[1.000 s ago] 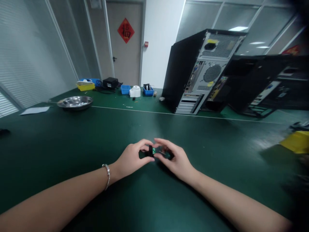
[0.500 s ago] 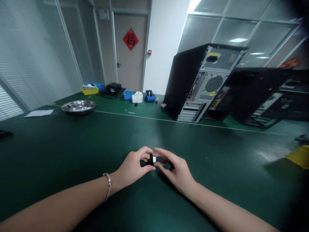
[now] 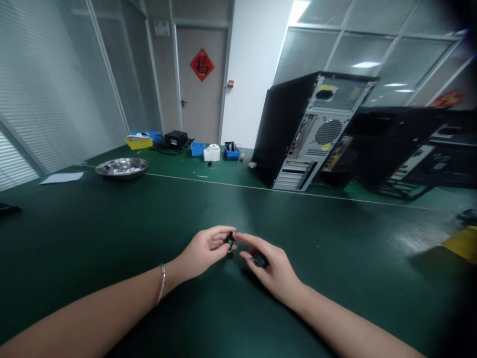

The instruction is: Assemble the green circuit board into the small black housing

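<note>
My left hand, with a silver bracelet on its wrist, pinches a small black part between thumb and fingers, just above the green table. My right hand lies to its right, palm half up, the forefinger tip touching the same black part. Its other fingers curl loosely over something dark that I cannot make out. Both forearms reach in from the lower edge.
A black computer tower stands open-backed at the back right, with more dark cases beside it. A steel bowl and a sheet of paper lie at the left. Small blue bins, a yellow tray and a yellow object at the right edge.
The small part was pinched between both hands, showing a green and white face. Now the left hand holds it turned edge-on, and the right hand has loosened and dropped slightly.
</note>
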`<state>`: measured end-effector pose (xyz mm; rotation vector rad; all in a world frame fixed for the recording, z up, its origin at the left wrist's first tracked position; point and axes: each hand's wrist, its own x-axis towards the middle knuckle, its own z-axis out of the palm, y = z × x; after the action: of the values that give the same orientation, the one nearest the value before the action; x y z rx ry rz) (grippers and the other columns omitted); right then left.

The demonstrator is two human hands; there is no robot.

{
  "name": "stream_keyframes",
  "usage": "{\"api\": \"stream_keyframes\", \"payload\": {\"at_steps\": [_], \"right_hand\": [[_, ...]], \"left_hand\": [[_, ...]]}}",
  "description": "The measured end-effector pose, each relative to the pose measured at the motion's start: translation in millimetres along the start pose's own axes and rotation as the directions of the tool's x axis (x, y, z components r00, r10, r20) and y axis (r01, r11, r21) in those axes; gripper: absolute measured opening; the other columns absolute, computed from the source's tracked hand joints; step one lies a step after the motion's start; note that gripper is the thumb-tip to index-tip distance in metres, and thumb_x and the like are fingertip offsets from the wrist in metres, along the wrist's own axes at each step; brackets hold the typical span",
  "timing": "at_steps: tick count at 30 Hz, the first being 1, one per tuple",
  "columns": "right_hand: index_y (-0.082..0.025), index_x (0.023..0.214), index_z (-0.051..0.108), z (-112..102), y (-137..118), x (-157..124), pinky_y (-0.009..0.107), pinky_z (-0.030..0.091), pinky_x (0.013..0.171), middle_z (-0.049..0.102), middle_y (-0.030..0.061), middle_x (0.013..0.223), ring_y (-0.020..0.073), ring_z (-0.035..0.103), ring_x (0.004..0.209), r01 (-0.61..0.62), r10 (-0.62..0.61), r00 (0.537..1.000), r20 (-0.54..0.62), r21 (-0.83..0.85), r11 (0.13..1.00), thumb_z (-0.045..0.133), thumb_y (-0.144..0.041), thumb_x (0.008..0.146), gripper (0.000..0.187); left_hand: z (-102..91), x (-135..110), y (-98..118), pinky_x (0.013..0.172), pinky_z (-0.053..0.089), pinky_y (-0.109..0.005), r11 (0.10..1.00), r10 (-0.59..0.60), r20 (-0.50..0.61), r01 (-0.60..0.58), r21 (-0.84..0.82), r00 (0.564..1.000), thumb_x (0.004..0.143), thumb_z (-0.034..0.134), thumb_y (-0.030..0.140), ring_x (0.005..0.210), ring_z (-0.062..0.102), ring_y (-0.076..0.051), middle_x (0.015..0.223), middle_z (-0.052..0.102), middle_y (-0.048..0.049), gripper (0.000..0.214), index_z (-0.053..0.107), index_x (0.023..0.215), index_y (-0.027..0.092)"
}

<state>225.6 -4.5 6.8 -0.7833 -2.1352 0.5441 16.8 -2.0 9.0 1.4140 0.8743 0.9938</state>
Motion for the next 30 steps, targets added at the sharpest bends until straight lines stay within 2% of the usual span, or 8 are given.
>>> {"api": "stream_keyframes", "payload": {"at_steps": [6, 10, 14, 19, 23, 25, 30], "right_hand": [[-0.024, 0.118, 0.062, -0.9, 3.3, 3.2, 0.029, 0.058, 0.072, 0.071, 0.0076, 0.107, 0.0154, 0.066, 0.074, -0.037, 0.039, 0.994, -0.104, 0.02, 0.999, 0.054, -0.022, 0.092, 0.027], [-0.022, 0.106, 0.066, 0.4, 7.1, 3.8, 0.028, 0.056, 0.076, 0.072, 0.0061, 0.099, 0.0171, 0.067, 0.084, -0.054, 0.058, 0.992, -0.109, 0.047, 0.997, 0.055, -0.023, 0.093, 0.018], [-0.021, 0.097, 0.068, 1.3, 8.7, 3.8, 0.029, 0.055, 0.077, 0.073, 0.0047, 0.091, 0.0173, 0.068, 0.081, -0.103, 0.109, 0.989, -0.099, 0.063, 0.993, 0.056, -0.026, 0.093, 0.014], [-0.02, 0.105, 0.066, -1.3, -0.3, 1.4, 0.028, 0.053, 0.076, 0.07, 0.0032, 0.086, 0.0164, 0.066, 0.078, -0.107, 0.106, 0.994, 0.012, 0.061, 0.992, 0.061, -0.031, 0.091, 0.018], [-0.022, 0.108, 0.066, -5.5, -7.8, -1.5, 0.029, 0.05, 0.08, 0.068, 0.0056, 0.095, 0.0169, 0.064, 0.086, -0.016, 0.012, 0.997, 0.083, 0.045, 0.999, 0.047, -0.028, 0.099, 0.022], [-0.021, 0.103, 0.068, -6.4, -7.7, -1.9, 0.029, 0.049, 0.078, 0.066, 0.0058, 0.091, 0.0169, 0.063, 0.084, 0.003, -0.006, 0.998, 0.057, 0.05, 0.999, 0.042, -0.028, 0.101, 0.027], [-0.02, 0.1, 0.069, -5.2, -2.9, -1.3, 0.03, 0.048, 0.079, 0.064, 0.0069, 0.09, 0.018, 0.061, 0.085, -0.058, 0.059, 0.998, -0.004, 0.026, 0.998, 0.042, -0.031, 0.102, 0.03]], "left_hand": [[-2.2, 1.8, -0.9, 0.098, 0.052, -0.043, 1.0, 0.011, -0.003, -0.01, 0.02, 1.0, 0.08, 0.068, 0.019, 0.101, 0.07, -0.023, 0.104, 0.073, -0.0112, 0.035, 0.062, 0.114, 0.013], [-3.7, 3.3, 0.5, 0.097, 0.052, -0.043, 0.999, -0.003, -0.035, 0.005, 0.041, 0.999, 0.077, 0.068, 0.017, 0.097, 0.071, -0.023, 0.102, 0.073, -0.0116, 0.036, 0.061, 0.111, 0.012], [-3.3, 0.8, 3.4, 0.095, 0.053, -0.044, 0.997, -0.012, -0.044, 0.015, 0.072, 0.999, 0.074, 0.069, 0.015, 0.093, 0.071, -0.022, 0.098, 0.074, -0.0112, 0.035, 0.063, 0.109, 0.011], [-4.4, -4.9, 3.8, 0.095, 0.052, -0.042, 0.997, -0.029, -0.035, 0.032, 0.075, 0.999, 0.075, 0.07, 0.018, 0.091, 0.072, -0.022, 0.096, 0.075, -0.0105, 0.035, 0.063, 0.109, 0.011], [-6.0, -6.0, 3.1, 0.092, 0.052, -0.04, 0.997, -0.04, -0.005, 0.04, 0.059, 0.999, 0.08, 0.07, 0.024, 0.088, 0.071, -0.02, 0.1, 0.074, -0.0111, 0.045, 0.058, 0.122, 0.013], [-6.4, -5.9, 4.2, 0.091, 0.052, -0.038, 0.997, -0.021, -0.014, 0.022, 0.071, 1.0, 0.083, 0.068, 0.027, 0.089, 0.07, -0.019, 0.104, 0.073, -0.0122, 0.041, 0.059, 0.12, 0.013], [-7.4, -6.4, 7.6, 0.09, 0.051, -0.037, 0.984, -0.028, -0.067, 0.039, 0.172, 0.997, 0.088, 0.06, 0.029, 0.089, 0.068, -0.021, 0.101, 0.074, -0.0116, 0.028, 0.071, 0.108, 0.013]]}}
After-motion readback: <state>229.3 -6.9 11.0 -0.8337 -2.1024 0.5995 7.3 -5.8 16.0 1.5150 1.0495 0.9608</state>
